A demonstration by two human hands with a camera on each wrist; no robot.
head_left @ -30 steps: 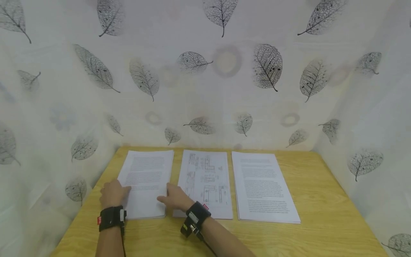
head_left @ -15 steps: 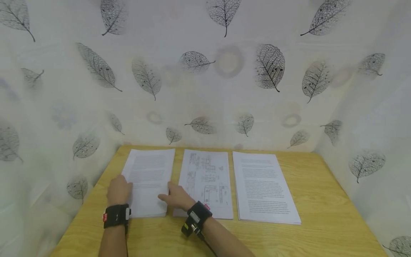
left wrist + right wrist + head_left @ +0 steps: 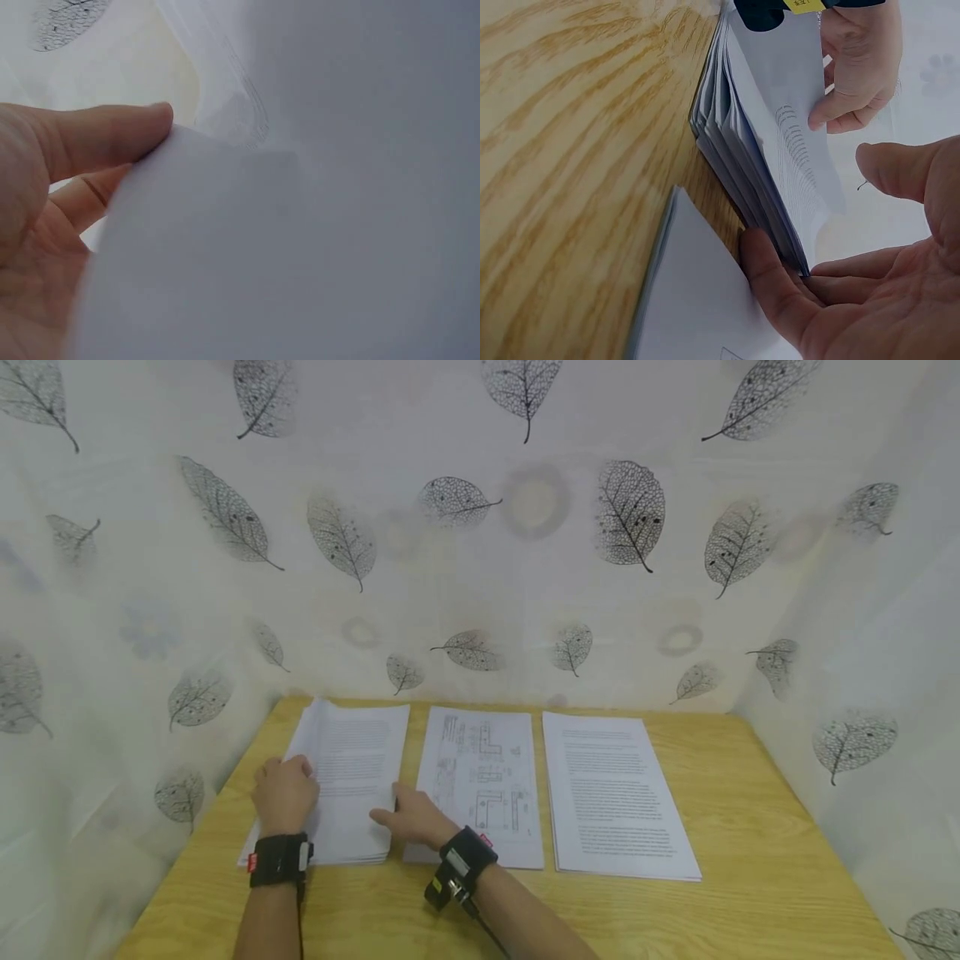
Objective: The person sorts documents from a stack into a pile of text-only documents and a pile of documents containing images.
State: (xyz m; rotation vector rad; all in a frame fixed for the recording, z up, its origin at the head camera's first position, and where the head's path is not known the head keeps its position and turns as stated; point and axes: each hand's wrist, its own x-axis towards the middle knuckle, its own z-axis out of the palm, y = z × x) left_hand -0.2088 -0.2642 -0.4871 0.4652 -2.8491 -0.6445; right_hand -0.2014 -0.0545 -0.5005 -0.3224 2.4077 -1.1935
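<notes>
My left hand (image 3: 287, 793) pinches the left edge of a paper sheet (image 3: 262, 240) between thumb and fingers. That edge curves up from the left stack of printed paper (image 3: 356, 777), and a raised fold shows at its top left. In the left wrist view, the thumb lies along the sheet's rim. My right hand (image 3: 420, 818) stands at the stack's right side, its fingers extended against the edges of the pages (image 3: 742, 165). Its thumb is raised apart from the paper. White paper also pokes out left of the left wrist.
A stack with a technical drawing on top (image 3: 487, 785) lies close beside, partly under the right hand. Farther right is another stack of printed text (image 3: 615, 802). The wooden table (image 3: 750, 827) backs onto a leaf-patterned curtain (image 3: 517, 568).
My left hand has shifted rightward and slightly away from me, lifting the sheet's left edge into a curve. Paper now shows left of that wrist. The right hand stays nearly still.
</notes>
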